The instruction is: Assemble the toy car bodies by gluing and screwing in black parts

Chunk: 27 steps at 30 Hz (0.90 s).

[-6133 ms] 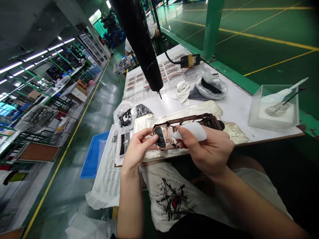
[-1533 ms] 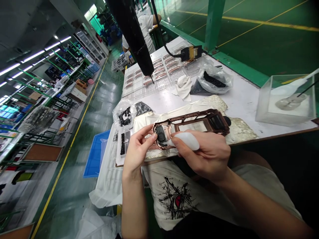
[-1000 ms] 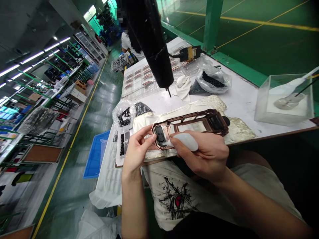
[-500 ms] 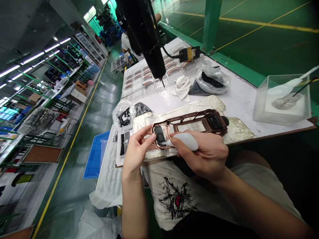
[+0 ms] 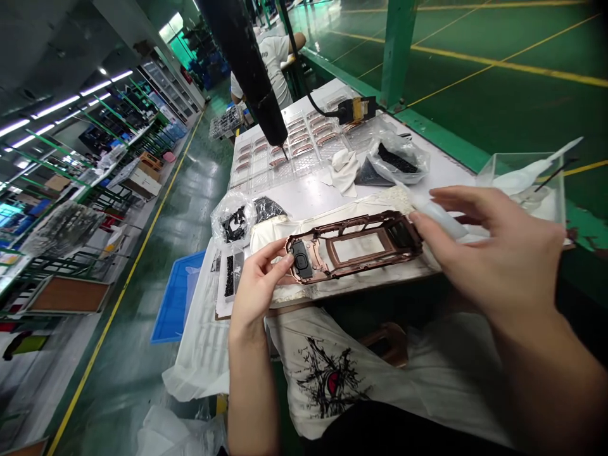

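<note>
My left hand [image 5: 259,278] grips one end of a copper-brown model car body shell [image 5: 316,253], thumb on top of the rim. The shell lies hollow side up over a white cloth, its window openings showing. Inside the gripped end sits a flat black part [image 5: 301,258]. My right hand [image 5: 498,253] holds a small white squeeze bottle [image 5: 441,218] between thumb and fingers, beyond the shell's far right end and apart from it. Behind that hand stands a clear plastic box [image 5: 510,163], partly hidden, with a white pointed bottle in it.
A black electric screwdriver [image 5: 259,82] hangs over the table. Clear trays [image 5: 304,164] with copper-coloured shells lie at the back. Bags of black parts [image 5: 399,158] [image 5: 232,218] and a narrow box of small black pieces [image 5: 230,278] surround the work. A person [image 5: 275,63] sits beyond.
My right hand has moved right with the squeeze bottle, away from the black part toward the clear box. My left hand still holds the shell. The view has shifted slightly.
</note>
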{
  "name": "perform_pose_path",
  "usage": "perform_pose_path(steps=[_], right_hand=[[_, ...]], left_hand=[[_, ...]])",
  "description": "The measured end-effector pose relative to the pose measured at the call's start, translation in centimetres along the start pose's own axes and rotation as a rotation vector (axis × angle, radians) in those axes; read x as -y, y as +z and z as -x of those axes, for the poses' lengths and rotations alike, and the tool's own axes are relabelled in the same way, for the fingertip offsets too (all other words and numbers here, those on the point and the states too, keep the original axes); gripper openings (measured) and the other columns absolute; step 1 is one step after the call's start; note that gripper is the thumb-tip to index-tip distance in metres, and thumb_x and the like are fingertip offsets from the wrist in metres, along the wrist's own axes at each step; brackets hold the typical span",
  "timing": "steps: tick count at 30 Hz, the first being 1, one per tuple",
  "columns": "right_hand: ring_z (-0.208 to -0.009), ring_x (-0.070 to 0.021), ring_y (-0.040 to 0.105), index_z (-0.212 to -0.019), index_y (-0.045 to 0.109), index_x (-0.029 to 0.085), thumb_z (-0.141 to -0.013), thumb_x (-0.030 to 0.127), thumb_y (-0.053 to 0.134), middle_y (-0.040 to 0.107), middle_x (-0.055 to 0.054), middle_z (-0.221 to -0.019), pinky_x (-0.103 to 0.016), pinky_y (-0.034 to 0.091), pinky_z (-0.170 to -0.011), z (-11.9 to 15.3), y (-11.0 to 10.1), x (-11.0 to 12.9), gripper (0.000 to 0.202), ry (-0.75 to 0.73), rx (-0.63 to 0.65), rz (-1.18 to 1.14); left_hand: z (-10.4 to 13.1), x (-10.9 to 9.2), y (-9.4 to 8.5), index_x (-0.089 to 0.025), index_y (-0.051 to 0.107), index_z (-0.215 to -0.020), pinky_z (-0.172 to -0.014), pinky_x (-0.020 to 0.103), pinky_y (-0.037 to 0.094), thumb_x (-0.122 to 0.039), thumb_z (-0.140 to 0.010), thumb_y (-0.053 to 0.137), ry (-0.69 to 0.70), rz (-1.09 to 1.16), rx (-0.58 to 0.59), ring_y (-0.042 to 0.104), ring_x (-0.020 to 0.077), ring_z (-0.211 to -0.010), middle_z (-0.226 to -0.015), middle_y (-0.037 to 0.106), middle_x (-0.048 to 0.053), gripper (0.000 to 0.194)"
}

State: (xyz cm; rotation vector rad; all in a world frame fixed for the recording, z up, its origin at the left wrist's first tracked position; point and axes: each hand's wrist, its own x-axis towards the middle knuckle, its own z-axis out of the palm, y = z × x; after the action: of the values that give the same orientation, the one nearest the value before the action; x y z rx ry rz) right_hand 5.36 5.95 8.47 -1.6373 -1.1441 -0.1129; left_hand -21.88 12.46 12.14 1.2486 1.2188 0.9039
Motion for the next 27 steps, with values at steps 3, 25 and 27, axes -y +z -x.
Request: perform_pose_path(steps=[3, 25, 27], right_hand=[[-0.089, -0.0305, 0.076, -0.112, 0.069, 0.021, -0.082, 0.023, 0.081, 0.079, -0.012, -0.098, -0.041, 0.057, -0.08, -1.4, 0.3, -2.0, 0.032, 0.114, 0.14, 0.213], [-0.059, -0.0137, 0.054, -0.086, 0.081, 0.016, -0.08, 0.04, 0.078, 0.062, 0.001, -0.068, -0.031, 0.044, -0.061, -5.3, -5.3, -8.8, 0.025, 0.182, -0.175, -0.078], [-0.059, -0.0157, 0.056, -0.075, 0.08, 0.017, -0.08, 0.04, 0.076, 0.065, -0.001, -0.065, -0.032, 0.041, -0.059, -5.8, -5.4, -9.2, 0.023, 0.17, -0.072, -0.06]], left_hand=[[-0.2, 0.2, -0.1, -0.017, 0.078, -0.116, -0.058, 0.024, 0.063, -0.04, -0.067, 0.091, -0.005, 0.019, -0.007, 0.068, 0.0177, -0.084, -0.103, 0.075, 0.008, 0.055], [0.1, -0.8, 0.3, -0.019, 0.081, -0.109, -0.06, 0.021, 0.063, -0.043, -0.052, 0.099, -0.094, 0.016, -0.105, 0.071, 0.0184, -0.085, -0.109, 0.081, 0.01, 0.064], [0.3, -0.9, 0.4, -0.018, 0.081, -0.107, -0.058, 0.02, 0.061, -0.042, -0.052, 0.099, -0.074, 0.039, -0.088, 0.07, 0.0174, -0.083, -0.104, 0.08, 0.01, 0.063]])
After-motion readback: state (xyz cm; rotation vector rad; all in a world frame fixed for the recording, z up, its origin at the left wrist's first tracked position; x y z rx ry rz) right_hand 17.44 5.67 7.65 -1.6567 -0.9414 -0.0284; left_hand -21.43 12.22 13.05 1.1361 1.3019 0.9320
